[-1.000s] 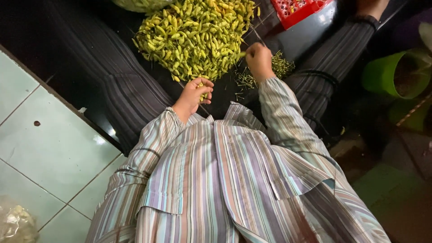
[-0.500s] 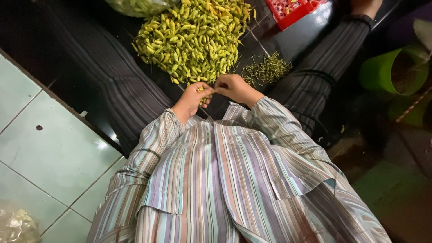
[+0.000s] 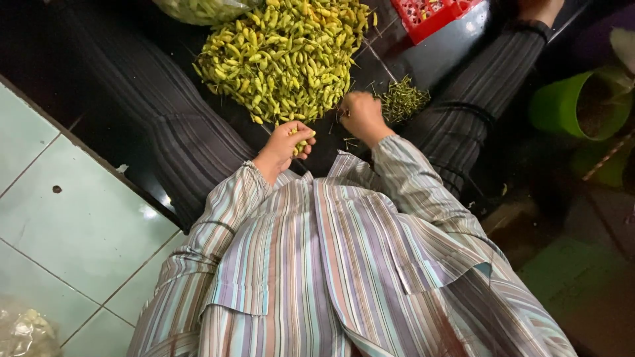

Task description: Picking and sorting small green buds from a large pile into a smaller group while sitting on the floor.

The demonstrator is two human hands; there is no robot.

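A big heap of small yellow-green chili peppers [image 3: 284,56] lies on a dark sheet between my outstretched legs. My left hand [image 3: 286,145] is closed around a few of those peppers at the heap's near edge. My right hand [image 3: 360,116] is curled into a fist just right of the heap, beside a small pile of plucked green stems [image 3: 402,99]. Whether the right hand pinches a stem is hidden by the fingers. Both sleeves are striped in pastel colours.
A red plastic basket [image 3: 436,13] stands at the top, past the stems. A green bucket [image 3: 582,102] sits at the right. Pale floor tiles [image 3: 73,218] cover the left, with a clear bag [image 3: 23,334] in the bottom corner.
My hands met in front of my chest half a second ago. Since then the right hand has swung out to the stem pile; the left still holds peppers.
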